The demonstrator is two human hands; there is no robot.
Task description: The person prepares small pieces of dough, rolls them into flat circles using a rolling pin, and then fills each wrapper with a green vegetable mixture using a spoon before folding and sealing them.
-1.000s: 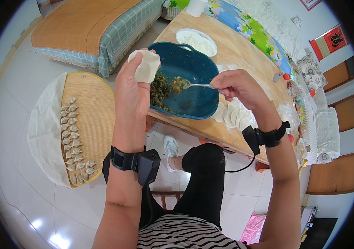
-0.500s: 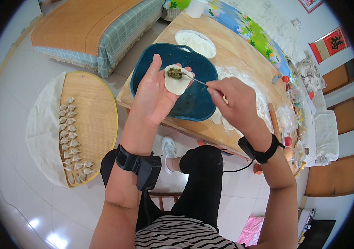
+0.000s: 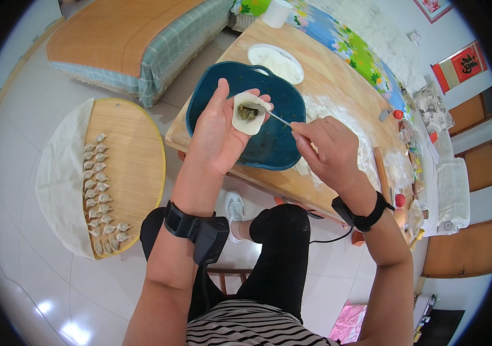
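Note:
On the upturned palm and fingers of my left hand (image 3: 218,134) rests a round white dumpling wrapper (image 3: 251,126), its thumb held apart. A clump of dark green filling (image 3: 247,111) sits in the wrapper's middle. My right hand (image 3: 331,149) pinches a thin metal utensil (image 3: 280,119), probably a spoon, whose tip touches the filling; its end is mostly hidden there. Directly beneath both hands, a dark teal basin (image 3: 277,154) stands on the wooden table's near left corner. My left fingers are partly hidden behind the wrapper.
White flour (image 3: 347,124) covers the table right of the basin, near a rolling pin (image 3: 381,170). Behind it lies a white plate (image 3: 283,63) of pale food. To my left, a round board (image 3: 133,167) carries rows of dumplings (image 3: 102,187) beside a white cloth (image 3: 61,179).
The filling is spread lower and flatter on the wrapper, whose upper edge now curls up around it. The utensil tip has shifted slightly; both hands stay nearly in place.

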